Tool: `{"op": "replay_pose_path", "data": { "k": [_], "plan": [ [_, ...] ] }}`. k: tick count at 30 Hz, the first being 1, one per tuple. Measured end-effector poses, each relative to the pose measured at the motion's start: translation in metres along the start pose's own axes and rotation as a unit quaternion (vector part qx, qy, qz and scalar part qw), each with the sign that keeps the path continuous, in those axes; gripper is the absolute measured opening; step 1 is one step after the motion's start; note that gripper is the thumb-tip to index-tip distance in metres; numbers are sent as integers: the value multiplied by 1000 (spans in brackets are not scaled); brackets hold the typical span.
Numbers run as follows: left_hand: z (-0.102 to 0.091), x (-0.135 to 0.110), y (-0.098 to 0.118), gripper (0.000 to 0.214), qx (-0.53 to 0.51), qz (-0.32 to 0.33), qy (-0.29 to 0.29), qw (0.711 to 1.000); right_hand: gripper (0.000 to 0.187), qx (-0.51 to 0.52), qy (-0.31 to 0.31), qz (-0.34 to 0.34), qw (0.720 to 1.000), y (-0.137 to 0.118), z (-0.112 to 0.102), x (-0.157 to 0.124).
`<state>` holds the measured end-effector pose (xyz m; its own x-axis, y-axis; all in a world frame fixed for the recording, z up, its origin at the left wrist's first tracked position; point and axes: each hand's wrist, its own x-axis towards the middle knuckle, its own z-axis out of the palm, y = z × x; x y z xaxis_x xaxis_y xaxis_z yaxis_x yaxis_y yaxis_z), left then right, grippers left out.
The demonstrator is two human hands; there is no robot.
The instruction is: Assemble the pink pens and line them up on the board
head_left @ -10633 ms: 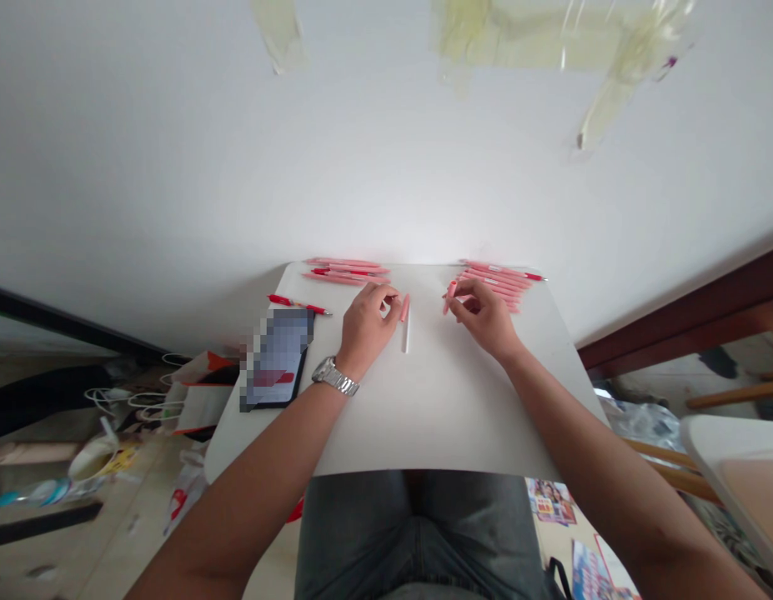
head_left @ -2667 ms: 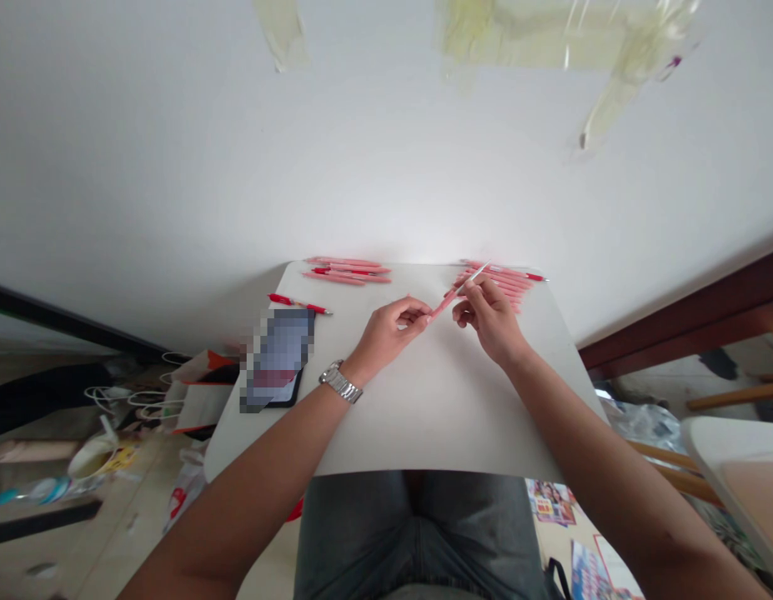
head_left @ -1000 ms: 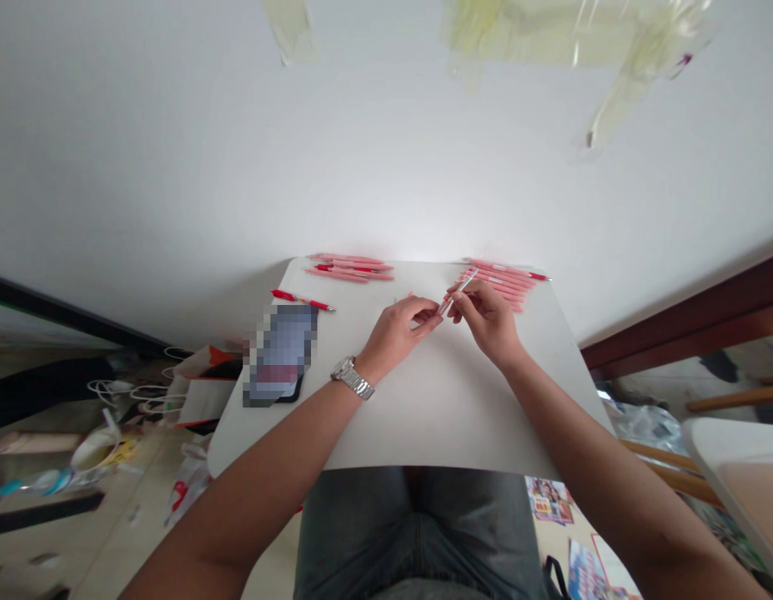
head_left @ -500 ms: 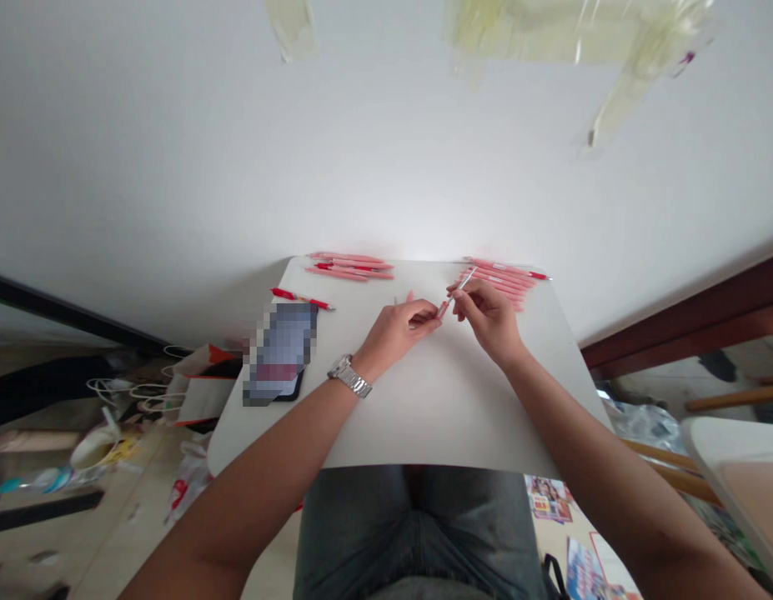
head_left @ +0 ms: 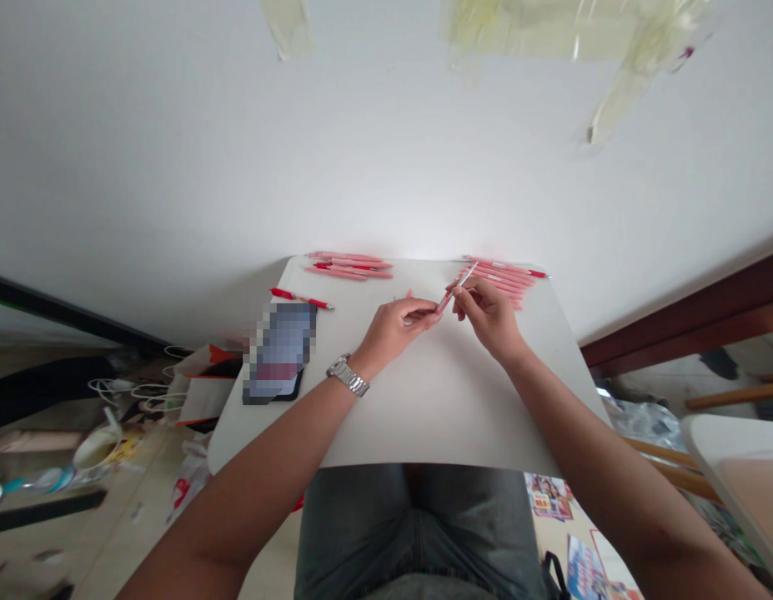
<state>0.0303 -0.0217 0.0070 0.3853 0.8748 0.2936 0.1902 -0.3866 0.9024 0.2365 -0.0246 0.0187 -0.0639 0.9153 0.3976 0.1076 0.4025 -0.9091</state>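
Note:
Over the far middle of the white table, my left hand pinches a short pink pen barrel. My right hand grips a thin whitish pen refill between thumb and fingers. The refill's lower end meets the barrel's upper end; whether it sits inside cannot be made out. Behind my left hand a small pink piece lies partly hidden. Just beyond my right hand is a row of pink pens, with a red-tipped one at its far edge.
Several pink pens and a red one form a pile at the far left. A red pen lies above a pixelated phone. The wall borders the table's far side. Bags and a cup stand on the floor at left.
The barrel and the refill have come closer together, nearly in one line. My hands have otherwise barely moved, and the pens on the table lie as before.

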Motion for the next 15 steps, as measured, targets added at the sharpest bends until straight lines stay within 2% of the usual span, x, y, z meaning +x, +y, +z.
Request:
{"op": "replay_pose_path", "data": {
  "k": [9,15],
  "plan": [
    [-2,-1,5,25,-15,4,-21,1000,34,39,-12,8,999,-4,2,1],
    [-2,-1,10,30,-51,5,-51,997,39,76,-48,47,995,-9,2,1]
  ]
}}
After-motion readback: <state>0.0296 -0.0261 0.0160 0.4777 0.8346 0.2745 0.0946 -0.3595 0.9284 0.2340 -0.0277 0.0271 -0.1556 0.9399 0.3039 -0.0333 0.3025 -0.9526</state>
